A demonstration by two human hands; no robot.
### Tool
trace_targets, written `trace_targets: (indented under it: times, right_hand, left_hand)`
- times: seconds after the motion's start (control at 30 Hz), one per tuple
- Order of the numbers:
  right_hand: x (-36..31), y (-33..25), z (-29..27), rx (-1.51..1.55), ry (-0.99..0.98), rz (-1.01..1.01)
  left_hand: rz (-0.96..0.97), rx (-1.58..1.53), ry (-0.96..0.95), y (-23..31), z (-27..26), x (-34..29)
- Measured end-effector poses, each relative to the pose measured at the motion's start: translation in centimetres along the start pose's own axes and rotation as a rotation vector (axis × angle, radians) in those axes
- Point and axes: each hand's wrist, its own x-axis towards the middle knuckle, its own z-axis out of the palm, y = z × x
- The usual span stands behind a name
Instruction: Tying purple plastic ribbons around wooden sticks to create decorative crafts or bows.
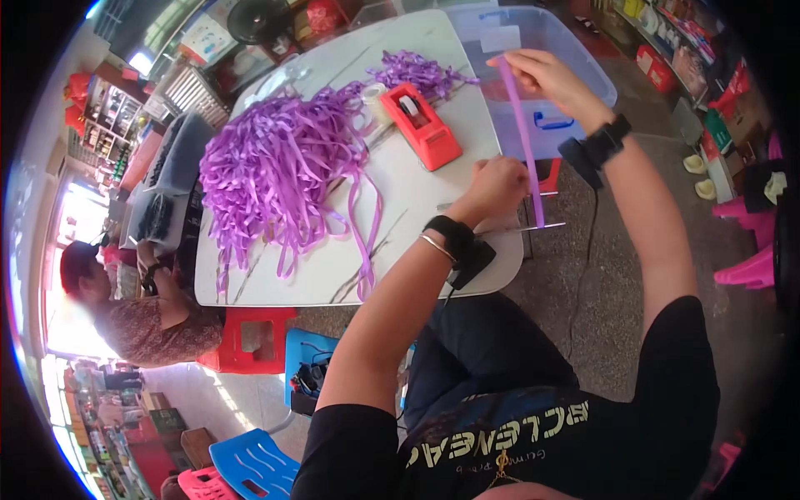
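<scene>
My right hand [543, 77] is raised over a clear plastic bin [557, 133] and pinches the top end of a purple ribbon strip [523, 142], which hangs straight down. My left hand [497, 185] is closed at the right edge of the white marble table [417, 208], gripping scissors [533, 227] whose metal blades reach the strip's lower end. A large pile of purple ribbons [275, 167] lies on the table's left half. A smaller bunch [421, 73] lies at the far end. Both wrists wear black bands.
A red tape dispenser [421, 125] stands mid-table beside the pile. A seated person [142, 317] is at the left. Under the table edge are a red stool [250, 337] and a blue stool [250, 462]. Pink chairs [750, 267] stand to the right.
</scene>
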Motion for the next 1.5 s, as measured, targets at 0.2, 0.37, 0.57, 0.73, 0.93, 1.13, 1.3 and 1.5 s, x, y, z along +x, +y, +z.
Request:
trace_targets:
  times: [0.2, 0.37, 0.57, 0.73, 0.93, 1.13, 1.3, 1.5]
  right_hand:
    - [2.0, 7.1, 0.9, 0.105, 0.006, 0.215]
    - [0.9, 14.0, 0.7, 0.135, 0.087, 0.322]
    - [-4.1, 21.4, 2.3, 0.062, 0.177, 0.378]
    - [-15.8, 21.7, 6.9, 0.159, 0.236, 0.517]
    - [-28.3, 13.2, 11.2, 0.194, 0.131, 0.639]
    - [-30.9, 5.0, 11.8, 0.134, 0.171, 0.39]
    - [-28.5, 0.0, 10.2, -0.118, 0.122, 0.134]
    - [-20.0, -2.9, 7.2, -0.125, 0.139, -0.07]
  left_hand:
    - [-0.151, -0.342, 0.08, -0.8, -0.9, -0.2]
    - [-0.182, -0.417, 0.096, -0.3, -0.6, 0.2]
    - [-0.074, -0.262, 0.0, -0.1, -1.2, 0.0]
    - [-0.028, -0.136, -0.02, 0.0, -1.7, -0.7]
    - [0.032, -0.025, -0.073, 0.6, -1.2, 0.0]
    - [0.097, 0.137, -0.111, 0.5, -1.5, 0.1]
    - [-0.052, -0.188, -0.034, 2.1, -2.4, 0.2]
    - [-0.121, -0.318, 0.263, 1.7, -3.0, -1.6]
